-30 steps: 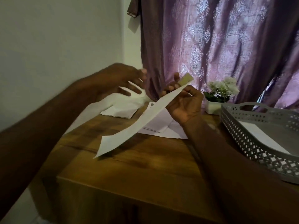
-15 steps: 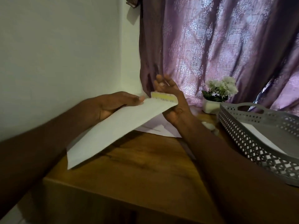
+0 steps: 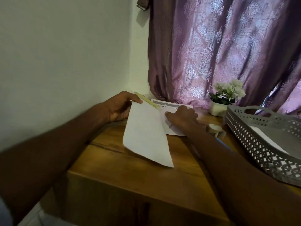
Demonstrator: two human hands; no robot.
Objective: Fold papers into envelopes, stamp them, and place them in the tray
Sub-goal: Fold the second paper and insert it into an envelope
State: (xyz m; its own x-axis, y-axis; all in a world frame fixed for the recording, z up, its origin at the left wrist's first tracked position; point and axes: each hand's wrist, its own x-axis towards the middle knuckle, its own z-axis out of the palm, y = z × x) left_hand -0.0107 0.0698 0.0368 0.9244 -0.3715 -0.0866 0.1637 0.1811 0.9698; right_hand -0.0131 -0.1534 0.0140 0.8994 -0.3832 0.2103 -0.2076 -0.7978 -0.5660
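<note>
Your left hand (image 3: 119, 108) and right hand (image 3: 182, 119) are bare: no gloves, rings or bands show on either. Both wrists are clear of any watch or strap. Both forearms are uncovered along the whole length in view, with no cuff crossing them. At the lower left corner a small patch of pale bluish-grey cloth (image 3: 4, 212) shows, blurred; whether it is your sleeve or other clothing cannot be told.

The printed sheet (image 3: 171, 106) on the table bears blurred words — perhaps "…place" and "Pa…".
</note>
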